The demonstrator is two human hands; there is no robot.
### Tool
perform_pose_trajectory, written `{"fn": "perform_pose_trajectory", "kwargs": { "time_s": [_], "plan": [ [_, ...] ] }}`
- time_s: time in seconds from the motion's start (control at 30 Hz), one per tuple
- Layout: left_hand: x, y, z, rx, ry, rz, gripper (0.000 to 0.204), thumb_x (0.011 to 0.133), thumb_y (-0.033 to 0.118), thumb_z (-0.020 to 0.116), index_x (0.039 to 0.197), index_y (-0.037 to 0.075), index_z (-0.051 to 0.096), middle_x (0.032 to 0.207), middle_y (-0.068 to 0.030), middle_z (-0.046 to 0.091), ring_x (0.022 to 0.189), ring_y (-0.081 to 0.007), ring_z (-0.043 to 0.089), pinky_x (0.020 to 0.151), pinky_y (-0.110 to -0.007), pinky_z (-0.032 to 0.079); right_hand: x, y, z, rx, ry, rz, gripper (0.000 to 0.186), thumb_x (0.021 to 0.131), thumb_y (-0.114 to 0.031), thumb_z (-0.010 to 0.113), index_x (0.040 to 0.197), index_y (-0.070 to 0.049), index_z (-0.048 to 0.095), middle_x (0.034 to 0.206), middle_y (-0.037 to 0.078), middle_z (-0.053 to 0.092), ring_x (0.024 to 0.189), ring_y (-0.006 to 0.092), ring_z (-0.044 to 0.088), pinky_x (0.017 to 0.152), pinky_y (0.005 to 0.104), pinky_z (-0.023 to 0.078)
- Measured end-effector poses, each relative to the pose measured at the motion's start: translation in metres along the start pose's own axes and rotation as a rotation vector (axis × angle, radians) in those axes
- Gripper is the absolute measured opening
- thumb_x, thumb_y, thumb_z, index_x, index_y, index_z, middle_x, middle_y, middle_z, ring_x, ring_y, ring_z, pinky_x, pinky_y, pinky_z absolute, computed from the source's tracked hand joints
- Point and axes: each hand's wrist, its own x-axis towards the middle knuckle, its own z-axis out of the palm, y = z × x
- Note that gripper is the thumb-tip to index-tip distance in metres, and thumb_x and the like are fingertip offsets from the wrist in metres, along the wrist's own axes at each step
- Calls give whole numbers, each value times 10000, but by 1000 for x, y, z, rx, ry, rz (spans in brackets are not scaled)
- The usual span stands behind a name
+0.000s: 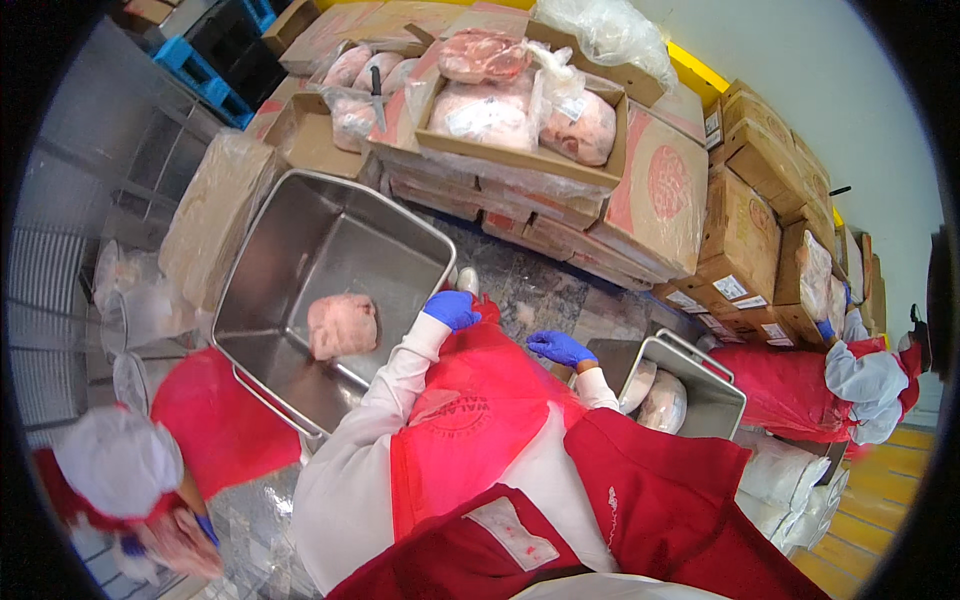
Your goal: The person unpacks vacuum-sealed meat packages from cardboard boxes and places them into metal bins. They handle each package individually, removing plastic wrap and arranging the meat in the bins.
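My left hand, in a blue glove, is beside the near right rim of a large steel tub, against my red plastic apron. Its fingers do not show clearly enough to tell what they do. One pale pink piece of meat lies on the tub's floor. My right hand, also gloved in blue, is held out in front of me with its fingers stretched and nothing in them. Just right of it stands a smaller grey metal bin with wrapped meat pieces inside.
Ahead, stacked cartons carry an open box of bagged meat. A knife stands near more meat at the far left of the stack. One co-worker holds meat at lower left; another reaches into a carton at right.
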Motion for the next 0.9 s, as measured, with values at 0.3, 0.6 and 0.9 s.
{"fn": "perform_pose_trajectory", "kwargs": {
  "time_s": [0.3, 0.6, 0.9],
  "plan": [
    [164, 5, -197, 133, 167, 176, 391, 741, 393, 610, 922, 47, 612, 853, -203, 636, 792, -360, 627, 695, -448, 499, 136, -91, -161, 9, 400, -236, 287, 862, -240, 567, 1038, -21, 625, 996, 150, 646, 917, 239, 615, 845, 341, 463],
    [219, -15, -232, -82, 266, 161, 369, 779, 384, 578, 917, 43, 560, 833, -198, 619, 771, -377, 604, 671, -467, 481, 294, -209, -392, -269, 786, -492, 310, 799, -161, 610, 1081, -34, 601, 1026, 169, 626, 947, 301, 599, 849, 366, 453],
    [135, -103, -153, -325, 238, -415, 417, 787, 425, 576, 963, 47, 588, 927, -226, 619, 863, -391, 595, 745, -468, 474, 476, -204, -514, -532, 524, -293, 456, 876, -394, 466, 1210, -83, 470, 926, 244, 615, 858, 409, 596, 773, 501, 455]
  ]
}}
